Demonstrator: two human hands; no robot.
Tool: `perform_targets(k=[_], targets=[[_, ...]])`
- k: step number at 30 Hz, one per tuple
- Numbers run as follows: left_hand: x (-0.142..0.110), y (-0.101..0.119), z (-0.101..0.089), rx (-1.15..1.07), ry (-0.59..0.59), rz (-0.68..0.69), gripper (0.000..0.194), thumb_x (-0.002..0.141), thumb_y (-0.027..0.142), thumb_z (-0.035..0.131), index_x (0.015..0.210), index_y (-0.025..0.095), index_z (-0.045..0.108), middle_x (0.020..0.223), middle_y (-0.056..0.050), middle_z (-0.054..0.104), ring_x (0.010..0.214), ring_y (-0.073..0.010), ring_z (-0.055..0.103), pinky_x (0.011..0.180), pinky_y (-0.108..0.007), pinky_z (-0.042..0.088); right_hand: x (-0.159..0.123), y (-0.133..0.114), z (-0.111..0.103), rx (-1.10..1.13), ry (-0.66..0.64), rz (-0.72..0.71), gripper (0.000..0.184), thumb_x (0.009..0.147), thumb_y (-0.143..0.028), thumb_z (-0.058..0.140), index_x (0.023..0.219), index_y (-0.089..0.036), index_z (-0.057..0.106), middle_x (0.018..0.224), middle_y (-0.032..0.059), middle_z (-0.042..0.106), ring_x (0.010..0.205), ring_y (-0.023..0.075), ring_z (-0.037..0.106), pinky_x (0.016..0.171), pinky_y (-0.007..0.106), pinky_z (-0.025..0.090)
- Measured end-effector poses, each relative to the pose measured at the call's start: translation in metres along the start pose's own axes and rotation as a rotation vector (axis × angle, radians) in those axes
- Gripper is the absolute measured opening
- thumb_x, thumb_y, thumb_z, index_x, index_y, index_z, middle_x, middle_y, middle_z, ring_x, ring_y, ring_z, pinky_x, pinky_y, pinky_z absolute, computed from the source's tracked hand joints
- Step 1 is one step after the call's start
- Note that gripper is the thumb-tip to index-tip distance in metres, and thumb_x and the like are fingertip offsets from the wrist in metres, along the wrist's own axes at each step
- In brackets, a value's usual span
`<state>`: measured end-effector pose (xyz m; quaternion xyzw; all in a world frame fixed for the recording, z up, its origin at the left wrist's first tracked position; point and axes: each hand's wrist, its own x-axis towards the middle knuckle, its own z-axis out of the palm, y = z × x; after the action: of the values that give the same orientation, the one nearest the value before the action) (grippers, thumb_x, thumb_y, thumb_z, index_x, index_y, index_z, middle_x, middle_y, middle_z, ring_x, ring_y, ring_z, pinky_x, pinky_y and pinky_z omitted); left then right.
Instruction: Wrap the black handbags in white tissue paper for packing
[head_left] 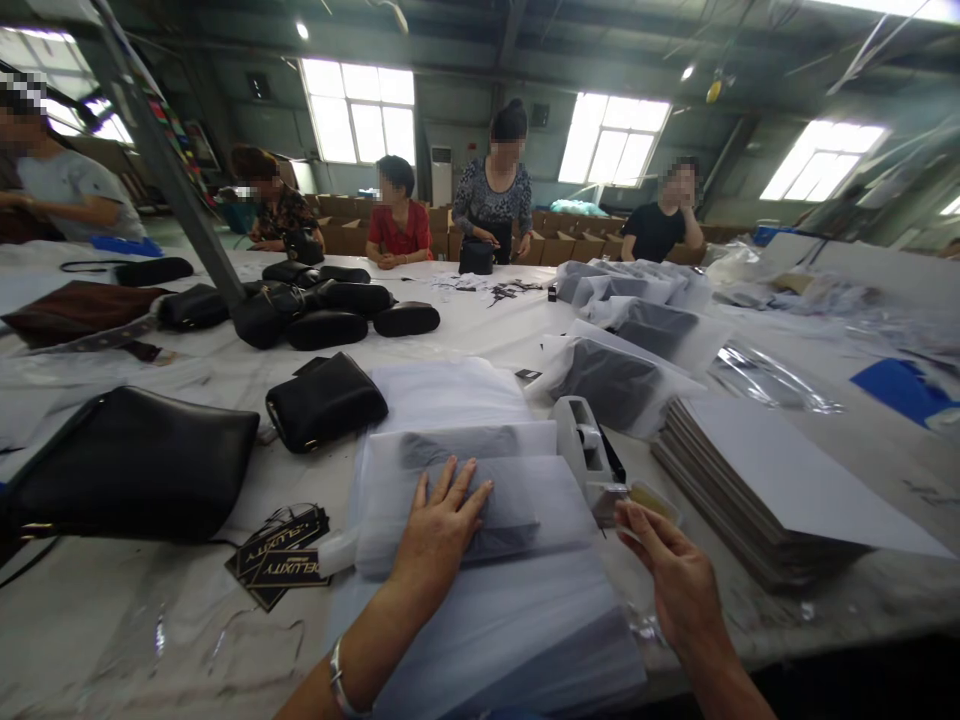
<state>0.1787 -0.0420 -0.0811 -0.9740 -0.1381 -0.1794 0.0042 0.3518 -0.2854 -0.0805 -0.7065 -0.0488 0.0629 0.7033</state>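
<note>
My left hand (442,525) lies flat with its fingers spread on a dark item wrapped in white tissue paper (525,480). The package rests on a stack of more tissue sheets (517,640). Just right of it stands a white tape dispenser (581,440). By its front end my right hand (679,575) is closed, thumb and forefinger pinching what looks like a piece of transparent tape (607,500). Left of the package lie several black DELUXITY tags (292,560), partly overlapping.
Black handbags (150,460) and a smaller black bag (326,400) lie at the left; several more sit beyond. Grey-white boards (780,480) are stacked at the right. Wrapped bags (611,375) line up behind the dispenser. A slanted metal post (176,170) rises at left. Several people are across the table.
</note>
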Motion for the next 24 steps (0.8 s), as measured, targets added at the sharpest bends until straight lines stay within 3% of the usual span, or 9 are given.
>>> perform_targets(k=[3,5,8,11,13,15,20,24], targets=[[0.0,0.0,-0.002,0.002,0.008,0.0,0.047,0.093,0.021,0.059,0.137,0.034,0.053,0.154,-0.003,0.04,0.142,-0.0325,0.036,0.107,-0.061,0.04,0.006,0.014,-0.003,0.101,-0.034,0.206,0.046,0.054,-0.049,0.089,0.086,-0.018,0.078,0.089,0.0076,0.076,0.077,0.0199,0.069,0.065,0.027,0.059],[0.0,0.001,-0.003,-0.002,0.006,-0.001,0.046,0.093,0.021,0.057,0.137,0.033,0.053,0.153,-0.003,0.04,0.142,-0.0327,0.036,0.107,-0.06,0.04,0.012,0.02,-0.007,0.023,-0.032,0.197,0.048,0.052,-0.051,0.088,0.085,-0.018,0.078,0.082,0.0069,0.075,0.066,0.017,0.067,0.059,0.026,0.058],[0.0,0.0,-0.003,-0.006,0.007,-0.002,0.046,0.094,0.021,0.056,0.137,0.034,0.053,0.154,-0.002,0.04,0.141,-0.0322,0.037,0.107,-0.06,0.04,0.021,0.021,-0.019,-0.289,-0.036,0.055,0.048,0.059,-0.059,0.081,0.086,-0.019,0.078,0.074,0.0056,0.074,0.057,0.0173,0.063,0.056,0.028,0.056],[-0.001,0.0,-0.001,-0.013,0.024,0.004,0.046,0.094,0.021,0.056,0.137,0.034,0.053,0.153,-0.002,0.041,0.142,-0.0319,0.036,0.107,-0.059,0.04,0.022,0.012,-0.035,-0.549,-0.071,-0.125,0.045,0.067,-0.061,0.074,0.088,-0.022,0.079,0.075,0.0051,0.075,0.06,0.0212,0.066,0.059,0.031,0.056],[0.0,-0.001,0.001,-0.02,0.03,0.008,0.045,0.094,0.021,0.055,0.137,0.033,0.054,0.153,-0.003,0.041,0.142,-0.0323,0.036,0.107,-0.059,0.04,0.022,-0.001,-0.041,-0.597,-0.163,-0.294,0.038,0.075,-0.057,0.07,0.092,-0.024,0.079,0.083,0.0044,0.076,0.067,0.0217,0.068,0.065,0.031,0.056],[0.0,-0.001,0.001,-0.026,0.021,0.007,0.044,0.094,0.021,0.055,0.137,0.032,0.054,0.153,-0.004,0.042,0.142,-0.0326,0.036,0.108,-0.06,0.039,0.023,-0.019,-0.039,-0.617,-0.335,-0.488,0.029,0.083,-0.05,0.066,0.096,-0.027,0.078,0.092,0.0037,0.076,0.077,0.0215,0.069,0.074,0.031,0.056],[0.0,-0.001,-0.001,-0.026,-0.002,-0.004,0.045,0.094,0.022,0.056,0.137,0.033,0.053,0.154,-0.003,0.04,0.142,-0.0327,0.035,0.107,-0.061,0.039,0.038,-0.064,0.005,-0.733,-0.827,-0.785,0.025,0.095,-0.039,0.054,0.105,-0.029,0.075,0.095,0.0028,0.074,0.084,0.0176,0.068,0.077,0.027,0.052],[0.0,0.0,-0.001,-0.029,-0.001,-0.004,0.047,0.093,0.021,0.057,0.138,0.033,0.052,0.154,-0.003,0.04,0.142,-0.0327,0.036,0.107,-0.061,0.04,0.052,-0.078,0.064,-0.849,-1.029,-0.94,0.027,0.098,-0.039,0.05,0.101,-0.027,0.074,0.086,0.0023,0.071,0.08,0.0155,0.065,0.074,0.025,0.047]])
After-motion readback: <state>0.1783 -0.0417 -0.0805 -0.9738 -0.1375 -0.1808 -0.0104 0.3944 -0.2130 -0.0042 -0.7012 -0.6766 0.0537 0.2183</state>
